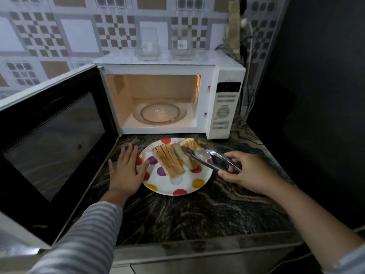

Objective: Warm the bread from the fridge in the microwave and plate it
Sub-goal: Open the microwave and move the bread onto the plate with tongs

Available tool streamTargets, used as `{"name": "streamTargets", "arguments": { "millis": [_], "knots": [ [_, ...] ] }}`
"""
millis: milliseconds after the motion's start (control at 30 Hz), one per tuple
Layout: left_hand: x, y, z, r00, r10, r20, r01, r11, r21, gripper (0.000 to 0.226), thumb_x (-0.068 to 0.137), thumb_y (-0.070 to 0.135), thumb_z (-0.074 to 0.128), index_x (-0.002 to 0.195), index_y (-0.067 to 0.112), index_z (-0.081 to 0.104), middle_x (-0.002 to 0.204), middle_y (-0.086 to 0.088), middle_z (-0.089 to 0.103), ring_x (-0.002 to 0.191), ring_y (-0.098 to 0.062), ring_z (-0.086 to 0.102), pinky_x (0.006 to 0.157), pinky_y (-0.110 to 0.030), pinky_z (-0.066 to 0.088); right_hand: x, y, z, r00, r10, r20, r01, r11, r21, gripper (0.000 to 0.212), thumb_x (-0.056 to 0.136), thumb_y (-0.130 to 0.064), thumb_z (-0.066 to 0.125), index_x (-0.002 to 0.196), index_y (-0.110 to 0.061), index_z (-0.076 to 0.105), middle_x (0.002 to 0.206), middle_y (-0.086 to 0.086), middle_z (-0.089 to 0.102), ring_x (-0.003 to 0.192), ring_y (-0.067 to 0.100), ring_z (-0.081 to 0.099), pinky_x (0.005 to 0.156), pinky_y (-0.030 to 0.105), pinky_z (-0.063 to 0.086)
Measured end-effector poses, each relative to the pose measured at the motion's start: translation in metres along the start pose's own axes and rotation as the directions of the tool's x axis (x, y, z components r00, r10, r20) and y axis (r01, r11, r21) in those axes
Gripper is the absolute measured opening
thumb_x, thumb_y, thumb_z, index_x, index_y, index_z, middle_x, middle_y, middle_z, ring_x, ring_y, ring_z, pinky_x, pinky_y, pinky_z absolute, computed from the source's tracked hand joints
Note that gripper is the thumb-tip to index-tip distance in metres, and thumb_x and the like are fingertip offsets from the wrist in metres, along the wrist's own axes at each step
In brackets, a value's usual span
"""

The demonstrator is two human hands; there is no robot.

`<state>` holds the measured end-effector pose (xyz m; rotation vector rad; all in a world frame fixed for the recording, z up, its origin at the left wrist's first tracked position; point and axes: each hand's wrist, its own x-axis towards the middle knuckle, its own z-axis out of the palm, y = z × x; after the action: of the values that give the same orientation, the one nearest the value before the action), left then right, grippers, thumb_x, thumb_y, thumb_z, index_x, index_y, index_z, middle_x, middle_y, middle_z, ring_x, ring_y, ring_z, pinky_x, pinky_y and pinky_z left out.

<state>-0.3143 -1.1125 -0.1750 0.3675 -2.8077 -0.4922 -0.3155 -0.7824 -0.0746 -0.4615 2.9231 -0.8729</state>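
Gripped in the right hand (244, 171), a pair of shiny metal tongs (209, 158) reaches left over the round white plate with coloured polka dots (177, 184); fingers and thumb curl round the handle end. The tong tips sit at a slice in the row of sliced white bread (169, 161), though blur hides whether they actually pinch it. That bread stands on edge across the plate, which rests on the dark veined stone counter (197, 214) just in front of the white microwave (223, 107). The left hand (126, 167) lies flat, fingers straight, on the counter with its fingertips on the plate's left rim. The microwave's door (53, 143) hangs wide open; its lit cavity shows the bare glass turntable (160, 113).
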Motion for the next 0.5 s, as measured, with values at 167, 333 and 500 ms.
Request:
{"name": "streamTargets", "arguments": {
  "millis": [167,333,500],
  "knots": [
    [-0.003,0.026,-0.046,0.965,0.176,-0.192,-0.201,0.972,-0.119,0.083,0.083,0.071,0.014,0.152,0.025,0.018,0.160,0.008,0.010,0.147,-0.009,0.000,0.118,-0.048,-0.004,0.020,-0.033,0.001,0.990,-0.138,-0.003,0.138,0.990,-0.011,0.043,0.075,-0.047,0.073,0.114,-0.035,0.060,0.089,-0.016,0.066,0.080,0.002,0.063,0.074,0.032,0.056],
    [-0.011,0.044,-0.078,0.850,0.445,-0.280,-0.446,0.893,0.065,0.077,0.086,0.073,0.029,0.146,0.024,0.037,0.155,0.009,0.027,0.146,-0.011,0.015,0.117,-0.049,0.009,0.039,-0.066,0.018,0.959,-0.234,0.161,0.257,0.956,-0.141,0.036,0.082,-0.048,0.068,0.112,-0.029,0.059,0.103,-0.006,0.067,0.090,0.015,0.065,0.079,0.035,0.054],
    [-0.019,0.040,-0.072,0.758,0.651,-0.041,-0.634,0.749,0.193,0.066,0.083,0.071,0.040,0.121,0.022,0.063,0.124,0.000,0.065,0.118,-0.020,0.057,0.100,-0.051,0.044,0.054,-0.076,0.050,0.922,-0.252,0.295,0.312,0.934,-0.177,0.050,0.086,-0.050,0.062,0.129,-0.027,0.053,0.128,-0.004,0.057,0.114,0.018,0.054,0.093,0.035,0.046]
  ]
}}
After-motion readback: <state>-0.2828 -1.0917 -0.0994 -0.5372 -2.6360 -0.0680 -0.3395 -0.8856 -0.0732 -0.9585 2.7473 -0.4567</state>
